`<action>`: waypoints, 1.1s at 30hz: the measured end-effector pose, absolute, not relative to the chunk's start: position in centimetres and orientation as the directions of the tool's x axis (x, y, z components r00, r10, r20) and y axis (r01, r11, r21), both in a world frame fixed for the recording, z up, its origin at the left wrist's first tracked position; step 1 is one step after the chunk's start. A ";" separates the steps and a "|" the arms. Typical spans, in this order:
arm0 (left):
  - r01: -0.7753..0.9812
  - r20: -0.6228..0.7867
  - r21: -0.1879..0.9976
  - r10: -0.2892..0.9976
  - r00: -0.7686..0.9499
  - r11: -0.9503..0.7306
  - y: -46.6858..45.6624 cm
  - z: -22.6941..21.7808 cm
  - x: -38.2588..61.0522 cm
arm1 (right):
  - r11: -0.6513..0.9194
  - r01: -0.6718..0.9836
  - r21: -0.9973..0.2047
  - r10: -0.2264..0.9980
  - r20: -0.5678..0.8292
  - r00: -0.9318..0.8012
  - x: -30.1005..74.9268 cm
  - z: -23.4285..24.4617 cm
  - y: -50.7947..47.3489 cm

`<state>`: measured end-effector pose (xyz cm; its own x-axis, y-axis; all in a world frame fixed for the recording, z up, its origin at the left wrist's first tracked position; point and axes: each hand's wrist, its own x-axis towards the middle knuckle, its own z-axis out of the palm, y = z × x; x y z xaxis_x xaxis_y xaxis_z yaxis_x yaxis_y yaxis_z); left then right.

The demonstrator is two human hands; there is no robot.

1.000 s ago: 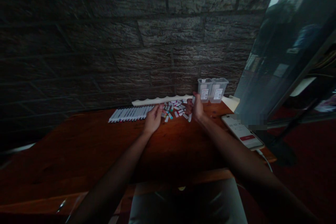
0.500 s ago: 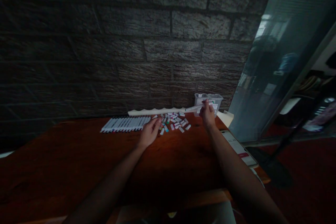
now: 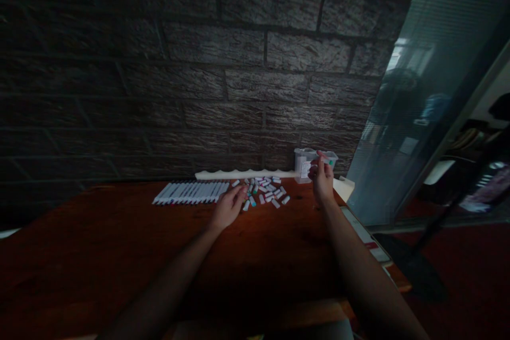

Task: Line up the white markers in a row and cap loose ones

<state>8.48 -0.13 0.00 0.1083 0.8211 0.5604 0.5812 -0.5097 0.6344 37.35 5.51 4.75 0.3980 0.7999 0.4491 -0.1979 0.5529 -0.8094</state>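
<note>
"While I watched by the head camera, could you see what the left hand [image 3: 227, 208] did?"

"It was just beside the scattered caps [image 3: 268, 191] on the table [image 3: 159, 239], fingertips brought together, but I could not tell whether they pinched something."

"And the right hand [image 3: 323, 180]?"

"It was raised before the clear containers [image 3: 301, 167], fingers bent; whether it grasped anything, I also could not tell."

"Where were the markers [image 3: 191, 193]?"

"They lay in a row, left of the caps."
</note>
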 end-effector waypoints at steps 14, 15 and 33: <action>0.634 0.572 0.584 0.811 0.123 -0.508 -0.1 -0.4 8.6 | 0.605 -0.101 -0.790 0.767 0.544 0.341 38.4 5.0 5.8; 0.633 0.570 0.586 0.812 0.123 -0.507 -0.1 -0.5 8.5 | 0.616 -0.084 -0.784 0.758 0.559 0.338 38.5 5.0 5.8; 0.625 0.541 0.609 0.832 0.122 -0.488 0.2 -0.8 8.6 | 0.512 0.204 -0.834 0.793 0.550 0.262 38.9 2.5 7.7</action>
